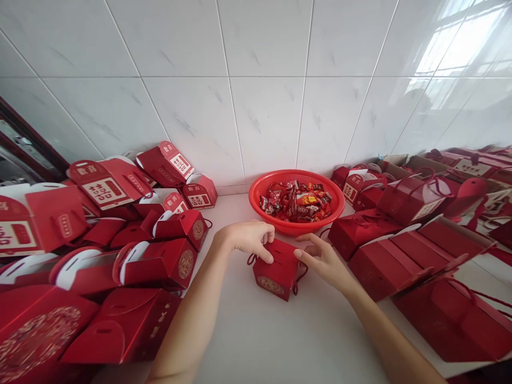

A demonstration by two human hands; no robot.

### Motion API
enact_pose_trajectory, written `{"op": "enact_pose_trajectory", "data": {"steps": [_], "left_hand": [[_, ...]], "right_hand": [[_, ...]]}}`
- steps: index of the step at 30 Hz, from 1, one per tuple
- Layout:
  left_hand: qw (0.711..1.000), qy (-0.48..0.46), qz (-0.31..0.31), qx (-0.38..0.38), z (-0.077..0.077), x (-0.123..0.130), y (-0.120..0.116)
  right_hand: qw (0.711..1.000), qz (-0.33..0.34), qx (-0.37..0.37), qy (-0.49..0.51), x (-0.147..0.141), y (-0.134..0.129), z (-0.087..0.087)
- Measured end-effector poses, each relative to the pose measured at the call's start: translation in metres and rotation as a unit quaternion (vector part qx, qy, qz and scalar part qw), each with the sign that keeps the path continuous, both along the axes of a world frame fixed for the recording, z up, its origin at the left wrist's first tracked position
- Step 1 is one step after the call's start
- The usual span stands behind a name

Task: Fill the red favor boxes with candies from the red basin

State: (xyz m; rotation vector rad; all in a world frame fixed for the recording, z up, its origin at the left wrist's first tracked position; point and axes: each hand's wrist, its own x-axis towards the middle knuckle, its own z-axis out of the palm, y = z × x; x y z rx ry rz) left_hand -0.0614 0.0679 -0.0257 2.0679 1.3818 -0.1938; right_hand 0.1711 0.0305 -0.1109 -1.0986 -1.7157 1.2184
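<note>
A small red gift box (285,266) with a round gold pattern stands on the white surface in front of me. Its top is folded over, and dark red cord handles stick out at both sides. My left hand (250,237) holds it from the far left, thumb pressed on the top and fingers curled at the back edge, partly hidden. At the box's right edge, my right hand (322,261) has its thumb tip against or very near the corner, with the other fingers apart. Just behind the box sits a red plastic basket (256,205) of wrapped candies (298,202).
On the left, several red boxes (108,184) are piled up, many with open tops. More red boxes, some with cord handles (424,194), line the right side. A white tiled wall (264,117) rises behind the white countertop (288,341).
</note>
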Motion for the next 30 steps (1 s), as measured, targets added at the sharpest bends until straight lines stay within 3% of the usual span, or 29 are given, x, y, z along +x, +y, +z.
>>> {"op": "enact_pose_trajectory", "data": {"steps": [3,6,10,14,16,22,30], "left_hand": [[0.999,-0.033,-0.006,-0.017,0.001,-0.003,0.001],[0.994,-0.086,-0.017,-0.059,0.003,-0.006,0.002],[0.987,-0.13,-0.011,-0.095,0.006,-0.012,0.001],[0.992,-0.12,0.031,-0.024,0.009,-0.02,0.0],[0.991,-0.123,0.057,0.002,0.01,-0.023,0.0],[0.966,-0.219,0.138,-0.018,0.021,-0.025,-0.01],[0.91,-0.376,0.174,-0.011,0.045,-0.019,-0.033]], "right_hand": [[0.99,0.046,-0.092,0.099,0.004,0.002,0.006],[0.972,0.064,-0.133,0.182,0.008,0.002,0.014],[0.956,0.084,-0.14,0.243,0.01,0.001,0.02],[0.947,0.107,-0.119,0.279,0.011,0.0,0.023],[0.949,0.102,-0.099,0.28,0.012,0.0,0.026],[0.968,0.065,-0.017,0.24,0.012,-0.002,0.047],[0.985,0.075,-0.009,0.153,0.004,0.001,0.08]]}}
